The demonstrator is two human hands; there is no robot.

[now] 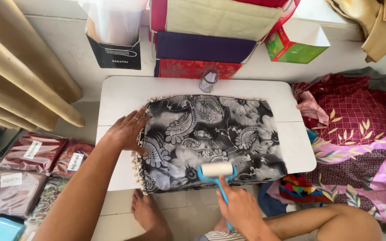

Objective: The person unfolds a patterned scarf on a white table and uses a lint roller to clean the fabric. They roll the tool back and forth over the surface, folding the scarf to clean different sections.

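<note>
Fabric (211,134), folded, black-grey paisley print, fringed edge, lies flat on white table (121,96). I see left hand (128,131) pressing its left edge, fingers spread. Right hand (240,207) fingers wrapped round blue-handled lint roller (216,170), white cylinder touching cloth's near edge.

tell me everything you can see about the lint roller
The lint roller has a pale cream roll set crosswise in a bright blue frame, with a blue handle that looks like plastic running back toward the person. The right hand grips that handle, hiding most of it. The roll lies on the near edge of the folded black, grey and white paisley cloth, which lies flat on a low white table. The left hand presses the cloth's fringed left edge and does not touch the roller.
</note>
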